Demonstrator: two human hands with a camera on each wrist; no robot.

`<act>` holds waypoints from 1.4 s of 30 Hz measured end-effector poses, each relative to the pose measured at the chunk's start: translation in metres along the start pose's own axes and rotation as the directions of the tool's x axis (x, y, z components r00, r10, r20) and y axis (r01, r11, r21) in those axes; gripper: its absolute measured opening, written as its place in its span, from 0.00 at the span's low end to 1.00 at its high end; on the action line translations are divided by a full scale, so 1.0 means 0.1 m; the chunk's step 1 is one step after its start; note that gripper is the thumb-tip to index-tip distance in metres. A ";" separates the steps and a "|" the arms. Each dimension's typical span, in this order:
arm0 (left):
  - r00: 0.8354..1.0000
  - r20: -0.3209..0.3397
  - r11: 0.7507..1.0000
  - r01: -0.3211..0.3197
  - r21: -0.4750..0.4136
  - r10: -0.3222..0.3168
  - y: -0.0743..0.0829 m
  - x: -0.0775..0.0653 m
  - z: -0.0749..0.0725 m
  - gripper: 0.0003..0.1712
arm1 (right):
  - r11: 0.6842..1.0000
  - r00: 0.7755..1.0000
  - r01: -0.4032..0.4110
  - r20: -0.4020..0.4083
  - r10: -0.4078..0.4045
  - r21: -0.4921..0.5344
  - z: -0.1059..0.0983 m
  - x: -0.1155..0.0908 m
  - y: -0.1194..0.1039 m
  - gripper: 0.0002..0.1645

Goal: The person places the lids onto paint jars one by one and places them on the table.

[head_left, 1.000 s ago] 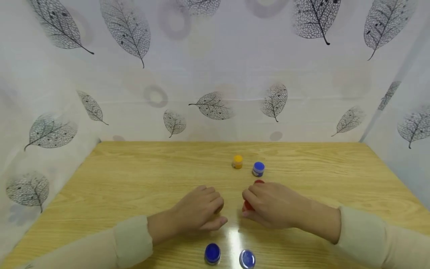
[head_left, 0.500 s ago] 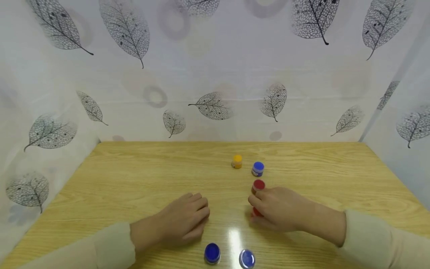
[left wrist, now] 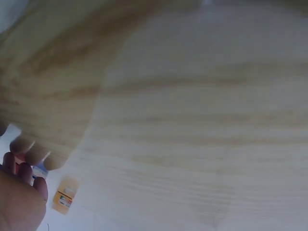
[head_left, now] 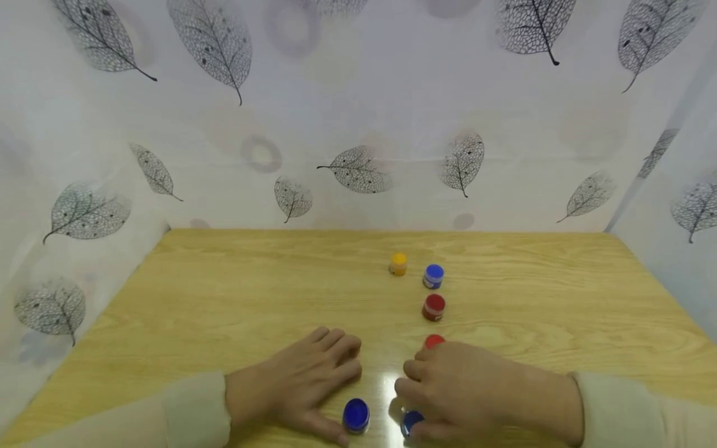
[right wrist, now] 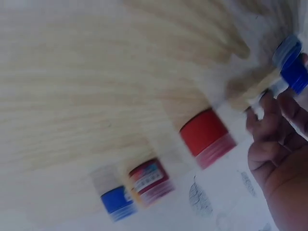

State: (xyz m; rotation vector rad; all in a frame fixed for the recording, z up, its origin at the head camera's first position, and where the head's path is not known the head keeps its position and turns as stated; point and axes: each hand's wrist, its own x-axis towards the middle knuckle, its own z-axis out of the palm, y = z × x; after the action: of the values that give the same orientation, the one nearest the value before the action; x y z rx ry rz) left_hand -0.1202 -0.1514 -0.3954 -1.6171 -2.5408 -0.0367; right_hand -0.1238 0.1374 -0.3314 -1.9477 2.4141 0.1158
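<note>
In the head view, my right hand (head_left: 459,389) reaches down at the front, its thumb and curled fingers around a small blue jar (head_left: 411,421), partly hidden. In the right wrist view, the fingers (right wrist: 269,115) lie close about a blue jar (right wrist: 294,74) at the right edge. My left hand (head_left: 299,379) rests spread on the table, palm down, thumb extended beside a dark blue jar (head_left: 356,415), holding nothing. A bright red jar (head_left: 434,342) stands just beyond the right hand, which partly covers it. Behind it stands a dark red jar (head_left: 434,307).
Farther back on the wooden table (head_left: 252,280) stand a blue jar (head_left: 434,276) and a yellow-orange jar (head_left: 398,264). A white cloth (head_left: 358,93) with printed leaves hangs behind the table and along both sides.
My right hand has let go of the bright red jar, leaving it behind the dark red one, and has moved nearer to the front blue jar. My left hand has spread its fingers and thumb.
</note>
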 end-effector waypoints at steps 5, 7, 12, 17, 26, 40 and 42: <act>0.999 -0.027 0.996 -0.042 0.084 0.044 0.03 0.12 0.00 0.42 | 1.000 1.000 0.007 0.030 -0.007 0.020 0.03 0.02 -0.10 0.23; 0.997 -0.032 0.991 -0.067 0.119 0.071 0.05 0.16 0.01 0.42 | 1.000 1.000 0.010 0.026 -0.010 -0.003 0.05 0.02 -0.12 0.22; 0.995 -0.002 0.985 -0.097 0.146 0.098 0.09 0.22 0.03 0.41 | 0.999 0.999 0.035 0.011 -0.034 -0.032 0.12 0.04 -0.14 0.17; 0.996 0.014 0.988 -0.093 0.123 0.092 0.10 0.26 0.02 0.38 | 0.998 0.999 0.047 -0.005 -0.047 -0.046 0.14 0.04 -0.14 0.15; 0.996 0.050 0.994 -0.082 0.078 0.078 0.09 0.27 0.03 0.35 | 0.996 0.997 0.077 0.024 -0.078 0.040 0.12 0.05 -0.11 0.15; 0.987 -0.150 0.997 -0.059 -0.041 0.053 0.11 0.29 0.02 0.25 | 0.997 0.964 0.050 -0.258 -0.065 -0.063 -0.15 0.03 -0.04 0.18; 0.979 -0.203 0.996 -0.034 -0.079 0.018 0.11 0.32 0.00 0.24 | 0.996 0.950 0.038 -0.307 -0.062 -0.083 -0.20 0.04 -0.01 0.20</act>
State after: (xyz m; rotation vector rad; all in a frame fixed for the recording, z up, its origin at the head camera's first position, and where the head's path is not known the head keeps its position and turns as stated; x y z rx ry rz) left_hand -0.1234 -0.1179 -0.3925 -1.5850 -2.3926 -0.2916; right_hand -0.1230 0.1312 -0.3119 -2.2077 2.5763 -0.1099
